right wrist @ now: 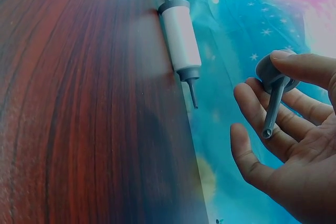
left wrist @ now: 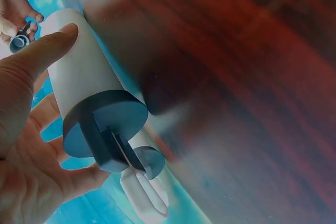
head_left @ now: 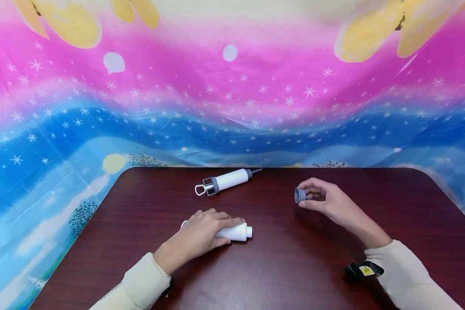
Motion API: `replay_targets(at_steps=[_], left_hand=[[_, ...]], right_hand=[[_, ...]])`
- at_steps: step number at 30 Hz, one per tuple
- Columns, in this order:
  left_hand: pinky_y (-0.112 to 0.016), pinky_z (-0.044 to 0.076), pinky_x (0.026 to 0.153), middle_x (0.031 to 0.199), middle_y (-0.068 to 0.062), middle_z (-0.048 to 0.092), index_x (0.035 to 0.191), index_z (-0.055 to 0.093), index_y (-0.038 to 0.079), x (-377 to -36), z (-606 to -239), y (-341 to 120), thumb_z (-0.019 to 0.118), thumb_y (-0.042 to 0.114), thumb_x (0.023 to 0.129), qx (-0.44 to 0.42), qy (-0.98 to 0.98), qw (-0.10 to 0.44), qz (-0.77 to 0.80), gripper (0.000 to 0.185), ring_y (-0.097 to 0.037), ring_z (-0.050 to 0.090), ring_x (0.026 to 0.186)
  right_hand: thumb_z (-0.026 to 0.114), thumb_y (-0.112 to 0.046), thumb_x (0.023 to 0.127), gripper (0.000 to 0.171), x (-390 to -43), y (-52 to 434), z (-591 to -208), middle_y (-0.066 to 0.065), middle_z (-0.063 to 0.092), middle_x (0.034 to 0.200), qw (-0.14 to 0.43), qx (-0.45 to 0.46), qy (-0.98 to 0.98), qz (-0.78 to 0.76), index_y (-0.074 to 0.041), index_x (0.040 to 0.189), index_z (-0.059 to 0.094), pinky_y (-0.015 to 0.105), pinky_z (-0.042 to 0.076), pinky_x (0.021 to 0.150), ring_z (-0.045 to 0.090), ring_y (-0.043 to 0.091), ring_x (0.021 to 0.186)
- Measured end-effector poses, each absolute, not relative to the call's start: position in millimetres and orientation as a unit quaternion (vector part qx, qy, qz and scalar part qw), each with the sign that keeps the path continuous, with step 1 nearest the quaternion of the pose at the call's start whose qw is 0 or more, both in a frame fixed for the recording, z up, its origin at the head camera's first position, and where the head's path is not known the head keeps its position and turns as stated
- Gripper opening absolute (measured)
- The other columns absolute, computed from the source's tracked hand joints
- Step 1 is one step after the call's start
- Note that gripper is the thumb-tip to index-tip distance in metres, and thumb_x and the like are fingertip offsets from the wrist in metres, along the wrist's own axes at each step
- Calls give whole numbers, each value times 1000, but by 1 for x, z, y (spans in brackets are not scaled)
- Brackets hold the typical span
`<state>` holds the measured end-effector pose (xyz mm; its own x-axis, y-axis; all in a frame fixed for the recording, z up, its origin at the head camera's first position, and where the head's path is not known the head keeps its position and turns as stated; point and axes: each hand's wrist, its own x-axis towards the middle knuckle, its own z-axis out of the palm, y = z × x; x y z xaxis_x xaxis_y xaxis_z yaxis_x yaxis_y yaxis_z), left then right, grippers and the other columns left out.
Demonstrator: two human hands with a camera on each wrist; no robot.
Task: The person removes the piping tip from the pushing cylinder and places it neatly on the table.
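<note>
My left hand (head_left: 203, 232) grips the white barrel of a large plastic syringe (head_left: 234, 232) lying sideways over the table. The barrel's right end, a narrow white neck, is bare. In the left wrist view, the thumb lies along the held syringe (left wrist: 86, 69), which has a dark grey collar at its handle end. Apart from it, on the right, my right hand (head_left: 327, 200) pinches a grey nozzle cap (head_left: 300, 195) between thumb and fingers. The right wrist view shows the thin hollow spout of this nozzle cap (right wrist: 274, 100) pointing down across the fingers.
A second white syringe (head_left: 232, 180), with a grey collar, a loop handle and a grey nozzle fitted, lies near the back edge of the dark red-brown wooden table (head_left: 279, 271). Behind the table hangs a patterned pink and blue cloth (head_left: 217, 107).
</note>
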<state>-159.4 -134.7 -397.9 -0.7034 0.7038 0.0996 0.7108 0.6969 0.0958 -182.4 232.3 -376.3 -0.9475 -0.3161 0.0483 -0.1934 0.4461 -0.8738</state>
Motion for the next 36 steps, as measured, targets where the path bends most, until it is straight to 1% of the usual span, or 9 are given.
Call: replay_targets(at_steps=[5, 13, 19, 27, 32, 36], left_hand=[[-53, 59, 88, 126, 4, 74, 145, 64, 31, -161, -399, -134, 82, 36, 91, -387, -920, 29, -64, 56, -22, 69, 112], [-51, 59, 86, 126, 4, 74, 144, 64, 30, -160, -398, -135, 83, 36, 90, -387, -919, 34, -63, 57, -23, 70, 111], [-52, 57, 87, 128, 3, 73, 146, 63, 31, -161, -399, -136, 83, 38, 90, -386, -920, 28, -63, 60, -24, 69, 113], [-48, 57, 84, 129, 3, 74, 145, 64, 31, -161, -399, -135, 86, 40, 86, -388, -919, 39, -54, 63, -23, 70, 112], [-49, 57, 85, 129, 4, 74, 146, 63, 31, -161, -398, -134, 86, 44, 85, -389, -919, 47, -53, 66, -23, 70, 112], [-50, 56, 87, 133, 5, 72, 148, 61, 31, -161, -395, -133, 82, 50, 88, -385, -919, 55, -61, 67, -22, 70, 116]], right_hand=[[75, -12, 97, 36, -182, 233, -378, 15, 70, 112, 59, -160, 842, -512, -2, 130, 62, 23, 58, 82, 68, 10, 98], [75, -14, 97, 37, -183, 229, -377, 14, 71, 112, 62, -161, 841, -513, -3, 130, 62, 23, 57, 82, 68, 9, 98], [75, -14, 97, 37, -183, 229, -377, 14, 71, 113, 62, -160, 844, -509, -3, 130, 62, 24, 58, 82, 68, 11, 99], [75, -16, 98, 37, -183, 229, -376, 14, 70, 115, 63, -155, 849, -501, -5, 131, 62, 24, 58, 83, 67, 13, 101], [75, -16, 98, 37, -183, 229, -376, 14, 70, 115, 61, -154, 850, -500, -5, 131, 62, 24, 57, 83, 67, 12, 101], [75, -15, 98, 37, -183, 229, -376, 14, 70, 115, 62, -155, 849, -501, -5, 131, 62, 24, 58, 83, 67, 13, 101]])
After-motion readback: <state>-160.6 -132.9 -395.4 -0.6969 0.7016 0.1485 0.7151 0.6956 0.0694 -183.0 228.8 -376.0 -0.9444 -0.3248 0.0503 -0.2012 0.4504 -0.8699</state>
